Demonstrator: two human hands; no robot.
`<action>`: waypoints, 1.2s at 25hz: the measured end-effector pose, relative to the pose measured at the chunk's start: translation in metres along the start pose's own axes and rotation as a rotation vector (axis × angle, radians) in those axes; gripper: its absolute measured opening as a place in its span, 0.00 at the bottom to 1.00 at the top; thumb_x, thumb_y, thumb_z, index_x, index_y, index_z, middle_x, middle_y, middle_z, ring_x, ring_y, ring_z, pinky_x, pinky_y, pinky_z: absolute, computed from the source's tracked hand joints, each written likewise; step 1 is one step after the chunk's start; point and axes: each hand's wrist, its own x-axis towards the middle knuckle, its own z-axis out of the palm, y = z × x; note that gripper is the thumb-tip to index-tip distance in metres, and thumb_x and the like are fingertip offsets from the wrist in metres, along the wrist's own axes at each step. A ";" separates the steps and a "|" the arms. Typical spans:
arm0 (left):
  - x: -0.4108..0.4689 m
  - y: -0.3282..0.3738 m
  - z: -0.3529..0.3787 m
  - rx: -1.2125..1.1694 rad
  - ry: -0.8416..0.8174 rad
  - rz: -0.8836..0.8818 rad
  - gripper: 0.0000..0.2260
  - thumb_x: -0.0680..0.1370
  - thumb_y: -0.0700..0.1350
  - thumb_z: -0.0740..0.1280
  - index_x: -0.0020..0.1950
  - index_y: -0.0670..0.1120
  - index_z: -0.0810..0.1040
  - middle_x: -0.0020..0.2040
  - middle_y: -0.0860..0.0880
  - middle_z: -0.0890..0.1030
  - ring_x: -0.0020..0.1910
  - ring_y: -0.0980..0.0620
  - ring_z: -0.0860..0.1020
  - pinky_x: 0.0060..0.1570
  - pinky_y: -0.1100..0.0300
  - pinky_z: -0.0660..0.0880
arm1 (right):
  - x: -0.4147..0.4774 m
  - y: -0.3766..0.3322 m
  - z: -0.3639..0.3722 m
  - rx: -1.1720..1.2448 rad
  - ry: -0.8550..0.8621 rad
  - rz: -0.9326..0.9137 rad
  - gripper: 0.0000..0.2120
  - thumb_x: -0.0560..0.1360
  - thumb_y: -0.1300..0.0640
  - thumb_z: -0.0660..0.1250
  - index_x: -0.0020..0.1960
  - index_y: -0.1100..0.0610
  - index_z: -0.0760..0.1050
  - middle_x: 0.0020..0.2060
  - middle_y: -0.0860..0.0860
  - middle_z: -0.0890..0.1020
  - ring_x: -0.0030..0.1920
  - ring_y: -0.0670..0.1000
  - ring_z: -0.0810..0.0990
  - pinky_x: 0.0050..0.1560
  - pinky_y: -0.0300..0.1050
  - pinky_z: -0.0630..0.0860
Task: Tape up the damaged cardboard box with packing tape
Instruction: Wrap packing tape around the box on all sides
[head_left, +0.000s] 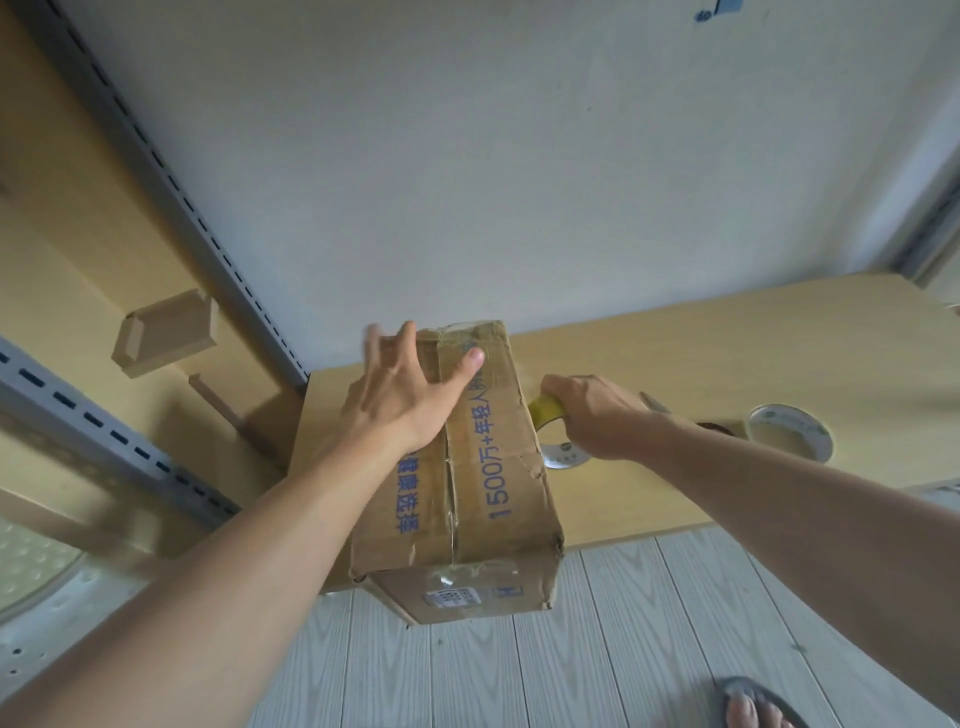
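A worn brown cardboard box (498, 483) with blue print lies on a light wooden table (727, 353), its near end sticking out past the table edge. Clear tape runs along its top seam and over the far end. My left hand (410, 389) lies flat on the far part of the box top, fingers spread and straight. My right hand (597, 415) grips a yellowish roll of packing tape (550, 415) right beside the box's right side. Dents and tears show along the box's right edge and near corners.
A second tape roll (789, 434) lies flat on the table to the right. A metal slotted shelf frame (104, 426) and wooden panels stand at the left. The white wall is behind the table. My sandalled foot (753, 706) stands on the pale plank floor.
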 end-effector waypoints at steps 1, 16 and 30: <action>0.001 0.003 0.001 -0.022 0.006 -0.061 0.44 0.74 0.77 0.50 0.83 0.55 0.47 0.83 0.44 0.46 0.75 0.35 0.67 0.69 0.42 0.68 | -0.001 0.002 0.001 0.031 0.008 0.012 0.13 0.72 0.69 0.56 0.49 0.52 0.68 0.36 0.52 0.76 0.37 0.59 0.77 0.29 0.48 0.67; 0.020 0.041 0.036 -0.339 0.086 0.002 0.29 0.76 0.71 0.61 0.68 0.53 0.69 0.54 0.51 0.80 0.54 0.44 0.79 0.50 0.54 0.73 | -0.046 0.087 -0.003 0.291 0.256 0.404 0.11 0.76 0.62 0.62 0.58 0.56 0.73 0.44 0.57 0.79 0.43 0.58 0.75 0.39 0.45 0.65; 0.024 -0.077 0.037 -0.658 0.177 -0.061 0.10 0.86 0.55 0.56 0.61 0.53 0.72 0.48 0.64 0.74 0.51 0.63 0.77 0.63 0.59 0.71 | -0.023 -0.023 -0.011 0.552 0.480 0.152 0.14 0.73 0.49 0.53 0.44 0.55 0.73 0.34 0.49 0.75 0.36 0.53 0.71 0.37 0.44 0.68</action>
